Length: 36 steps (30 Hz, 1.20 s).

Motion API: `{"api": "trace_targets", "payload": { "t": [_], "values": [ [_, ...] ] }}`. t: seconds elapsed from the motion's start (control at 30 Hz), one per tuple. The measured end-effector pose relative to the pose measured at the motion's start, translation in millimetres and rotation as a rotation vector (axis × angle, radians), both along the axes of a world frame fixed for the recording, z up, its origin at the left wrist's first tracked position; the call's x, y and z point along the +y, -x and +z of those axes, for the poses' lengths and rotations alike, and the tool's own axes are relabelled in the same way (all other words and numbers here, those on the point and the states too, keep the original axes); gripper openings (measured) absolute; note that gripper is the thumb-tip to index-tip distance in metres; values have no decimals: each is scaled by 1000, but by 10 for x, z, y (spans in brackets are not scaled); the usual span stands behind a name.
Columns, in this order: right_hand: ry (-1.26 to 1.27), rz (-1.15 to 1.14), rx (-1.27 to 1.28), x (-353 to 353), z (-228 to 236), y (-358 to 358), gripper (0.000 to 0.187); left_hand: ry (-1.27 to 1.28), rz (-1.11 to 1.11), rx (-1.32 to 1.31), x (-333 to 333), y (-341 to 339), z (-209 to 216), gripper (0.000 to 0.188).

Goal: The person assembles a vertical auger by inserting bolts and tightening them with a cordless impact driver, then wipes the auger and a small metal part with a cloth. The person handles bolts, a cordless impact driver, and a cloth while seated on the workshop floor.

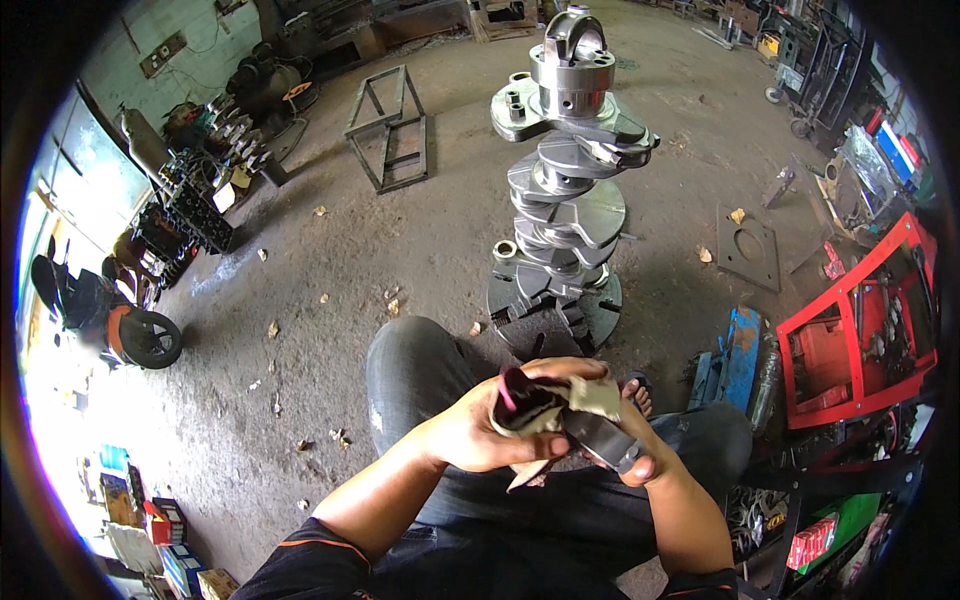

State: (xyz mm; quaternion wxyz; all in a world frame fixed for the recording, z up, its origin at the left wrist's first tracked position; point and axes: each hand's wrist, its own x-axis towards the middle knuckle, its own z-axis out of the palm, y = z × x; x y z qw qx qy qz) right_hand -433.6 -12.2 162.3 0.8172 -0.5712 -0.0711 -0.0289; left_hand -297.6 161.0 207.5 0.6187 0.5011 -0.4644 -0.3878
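Note:
Above my lap, my left hand is closed around a bunched cloth rag, cream with dark maroon folds. The rag is pressed against one end of a curved grey metal piece, shaped like a bearing shell. My right hand grips the other end of that piece, its thumb along the edge; most of its fingers are hidden. Just beyond my knees a shiny crankshaft stands upright on the floor. A ring-shaped metal part sits at its top.
A flat metal plate with a round hole lies on the floor at right, near a red metal frame and a blue metal block. A rectangular steel frame lies far left of the crankshaft. A motorcycle wheel and engine parts line the left.

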Motion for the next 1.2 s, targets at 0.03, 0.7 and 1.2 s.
{"api": "trace_targets", "payload": {
  "t": [0.03,0.7,1.2],
  "values": [
    [-129,132,60,-8,-6,48,122,33,-7,-138,-26,-35,34,58],
    [269,-12,-42,-106,29,-57,103,-206,226,414,224,90,15,33],
    [310,274,-23,-102,48,-53,104,-440,-146,388,243,-210,0,53]
  ]
}}
